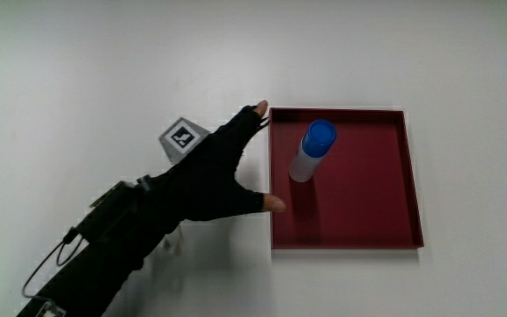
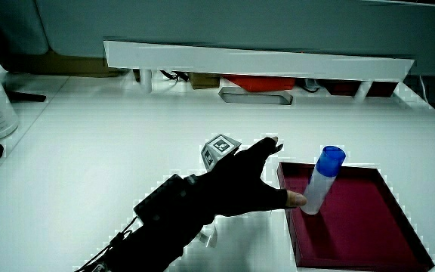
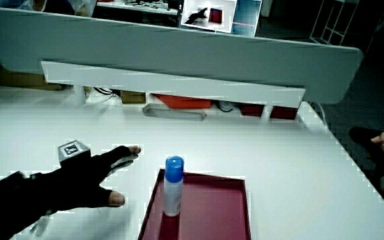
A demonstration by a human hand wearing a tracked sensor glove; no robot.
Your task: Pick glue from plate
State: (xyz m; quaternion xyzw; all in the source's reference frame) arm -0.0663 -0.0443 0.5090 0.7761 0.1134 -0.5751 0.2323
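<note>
Here the white table (image 1: 104, 62) carries a dark red square plate (image 1: 368, 220), and the glue (image 1: 311, 151), a white stick with a blue cap, stands upright in the plate. At the plate's nine o'clock edge hovers the hand (image 1: 205, 176), fingers spread and holding nothing. The step looks like the approach; next, reach toward three o'clock and close around the stick.

The main view looks straight down, close on the table (image 1: 104, 53), while both side views look forward and down toward the low partition (image 2: 255, 57), all 3 sharing the red tray (image 1: 368, 238).
</note>
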